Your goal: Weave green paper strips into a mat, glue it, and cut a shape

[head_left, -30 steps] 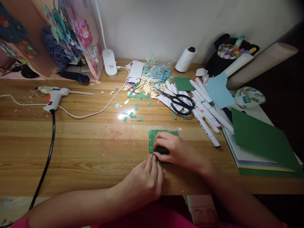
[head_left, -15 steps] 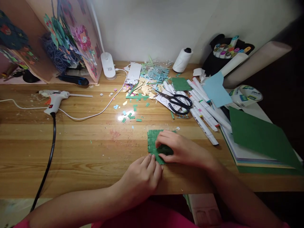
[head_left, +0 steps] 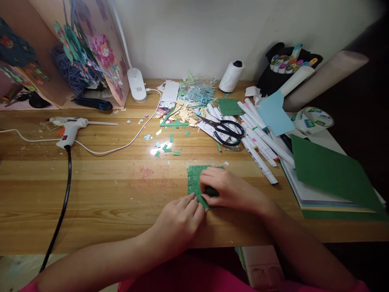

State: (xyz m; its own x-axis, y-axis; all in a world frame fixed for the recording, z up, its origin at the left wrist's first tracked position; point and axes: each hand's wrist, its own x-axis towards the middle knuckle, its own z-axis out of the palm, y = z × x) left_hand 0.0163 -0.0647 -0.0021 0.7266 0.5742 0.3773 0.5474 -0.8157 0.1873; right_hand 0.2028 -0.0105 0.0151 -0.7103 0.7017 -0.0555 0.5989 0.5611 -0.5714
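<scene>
A small woven green paper mat (head_left: 194, 178) lies near the front of the wooden desk (head_left: 100, 190). My right hand (head_left: 226, 188) rests on top of the mat with fingers curled, pressing down and pinching at its strips. My left hand (head_left: 179, 221) sits just below the mat's lower left edge, fingertips pinched together against the edge. Much of the mat is hidden under my right hand.
Black-handled scissors (head_left: 226, 129) lie on paper scraps (head_left: 182, 111) behind the mat, beside a row of white markers (head_left: 258, 142). A glue gun (head_left: 68, 125) with its black cord lies at the left. Green card on a paper stack (head_left: 331, 174), tape roll (head_left: 311, 119) and thread spool (head_left: 231, 76) are at right.
My hands have shifted only slightly on the mat; the left fingertips have moved up against its lower edge. The view has drifted a little.
</scene>
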